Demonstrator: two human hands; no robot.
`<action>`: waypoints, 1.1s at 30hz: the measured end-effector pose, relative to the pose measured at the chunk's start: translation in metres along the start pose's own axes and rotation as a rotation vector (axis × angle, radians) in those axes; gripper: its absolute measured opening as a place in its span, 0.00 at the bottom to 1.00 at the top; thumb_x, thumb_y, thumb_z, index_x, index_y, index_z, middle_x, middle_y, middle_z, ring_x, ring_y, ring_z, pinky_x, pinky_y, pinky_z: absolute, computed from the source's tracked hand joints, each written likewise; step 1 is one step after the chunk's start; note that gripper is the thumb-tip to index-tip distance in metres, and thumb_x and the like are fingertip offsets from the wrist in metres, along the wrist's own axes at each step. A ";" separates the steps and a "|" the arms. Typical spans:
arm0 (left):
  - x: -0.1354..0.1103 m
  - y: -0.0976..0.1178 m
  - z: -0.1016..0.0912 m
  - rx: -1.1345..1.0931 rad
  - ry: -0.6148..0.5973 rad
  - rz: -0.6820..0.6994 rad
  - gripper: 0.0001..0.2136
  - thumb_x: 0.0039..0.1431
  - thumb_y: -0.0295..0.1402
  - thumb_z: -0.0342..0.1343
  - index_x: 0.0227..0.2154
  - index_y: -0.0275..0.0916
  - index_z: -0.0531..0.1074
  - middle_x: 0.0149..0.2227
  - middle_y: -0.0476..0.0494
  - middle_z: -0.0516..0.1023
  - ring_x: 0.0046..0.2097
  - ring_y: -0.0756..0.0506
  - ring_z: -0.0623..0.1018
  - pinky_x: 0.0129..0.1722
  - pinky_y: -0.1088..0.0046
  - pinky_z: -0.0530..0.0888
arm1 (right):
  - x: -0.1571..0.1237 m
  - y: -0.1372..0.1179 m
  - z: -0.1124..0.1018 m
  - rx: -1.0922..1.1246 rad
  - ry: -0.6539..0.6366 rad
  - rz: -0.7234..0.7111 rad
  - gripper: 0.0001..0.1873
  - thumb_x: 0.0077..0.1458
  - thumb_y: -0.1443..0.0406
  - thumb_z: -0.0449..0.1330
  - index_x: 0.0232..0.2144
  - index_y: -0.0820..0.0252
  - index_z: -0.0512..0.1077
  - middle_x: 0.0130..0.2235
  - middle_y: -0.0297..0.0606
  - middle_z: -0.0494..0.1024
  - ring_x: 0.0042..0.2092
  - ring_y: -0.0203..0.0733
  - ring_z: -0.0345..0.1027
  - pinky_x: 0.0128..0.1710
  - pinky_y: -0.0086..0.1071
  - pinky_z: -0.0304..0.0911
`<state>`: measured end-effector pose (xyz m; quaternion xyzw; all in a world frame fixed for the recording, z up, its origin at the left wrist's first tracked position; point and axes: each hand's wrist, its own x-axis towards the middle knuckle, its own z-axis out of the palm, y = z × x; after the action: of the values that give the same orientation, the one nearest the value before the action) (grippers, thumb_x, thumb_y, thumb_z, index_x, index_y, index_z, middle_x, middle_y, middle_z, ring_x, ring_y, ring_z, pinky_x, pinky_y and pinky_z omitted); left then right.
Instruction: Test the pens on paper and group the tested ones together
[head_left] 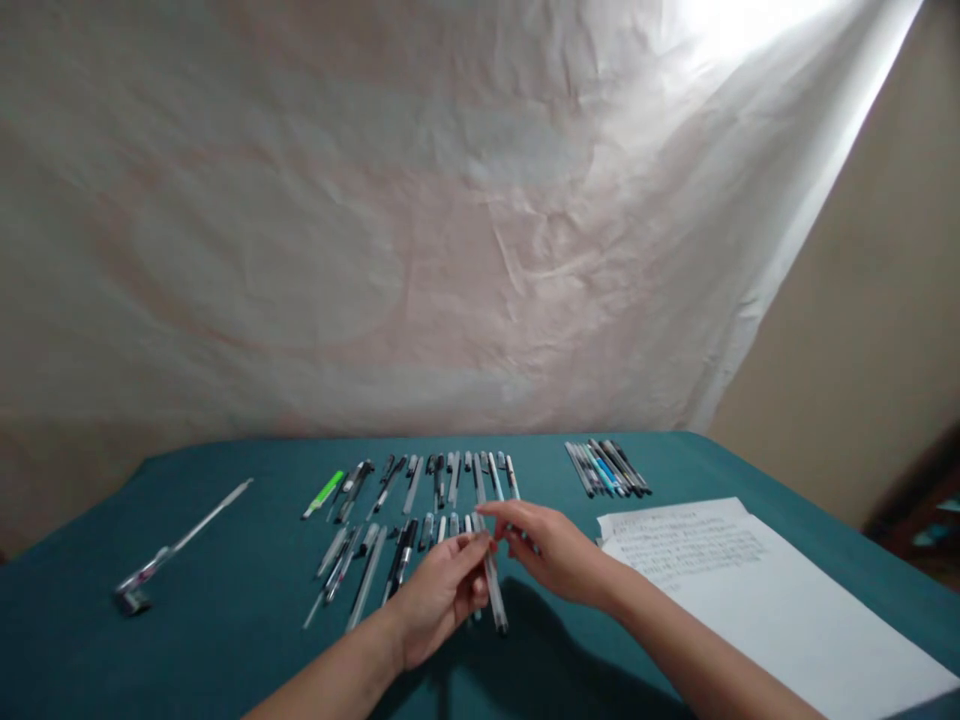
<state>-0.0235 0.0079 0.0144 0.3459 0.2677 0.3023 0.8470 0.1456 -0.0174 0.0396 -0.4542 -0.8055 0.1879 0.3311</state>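
Note:
My left hand (442, 592) and my right hand (551, 548) meet over the middle of a teal table (225, 640). Both are closed on one pale pen (493, 585) that points toward me, its dark tip near the front. The left fingers pinch it from the left, the right fingers from the right near its upper part. Just behind the hands lie two rows of several pens (420, 490), side by side.
A green highlighter (324, 493) lies at the left end of the far row. A long clear tool (176, 548) rests at far left. A separate bunch of pens (609, 468) lies at the right, beside written white paper (750, 590). A white sheet hangs behind.

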 end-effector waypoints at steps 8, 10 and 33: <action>-0.007 -0.006 0.017 0.223 -0.127 -0.031 0.12 0.57 0.40 0.50 0.30 0.34 0.69 0.24 0.47 0.68 0.23 0.54 0.67 0.24 0.80 0.63 | -0.017 -0.011 -0.013 -0.359 -0.030 0.002 0.11 0.54 0.69 0.50 0.37 0.58 0.71 0.32 0.38 0.73 0.31 0.37 0.67 0.30 0.26 0.57; -0.010 -0.004 0.025 0.397 -0.154 0.009 0.15 0.59 0.42 0.46 0.33 0.34 0.69 0.28 0.43 0.71 0.27 0.50 0.70 0.28 0.77 0.66 | -0.028 -0.004 -0.029 -0.297 0.029 0.031 0.12 0.56 0.67 0.50 0.38 0.57 0.71 0.33 0.38 0.73 0.33 0.37 0.67 0.32 0.27 0.58; 0.032 -0.078 0.098 1.775 -0.601 0.438 0.27 0.59 0.47 0.41 0.58 0.39 0.51 0.62 0.42 0.49 0.62 0.42 0.49 0.60 0.59 0.46 | -0.172 0.112 -0.078 0.146 0.554 0.663 0.11 0.52 0.61 0.52 0.21 0.58 0.60 0.17 0.27 0.66 0.20 0.32 0.59 0.22 0.26 0.55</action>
<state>0.0887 -0.0562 0.0088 0.9661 0.1003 0.0399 0.2344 0.3316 -0.1065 -0.0346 -0.6968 -0.4814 0.2116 0.4878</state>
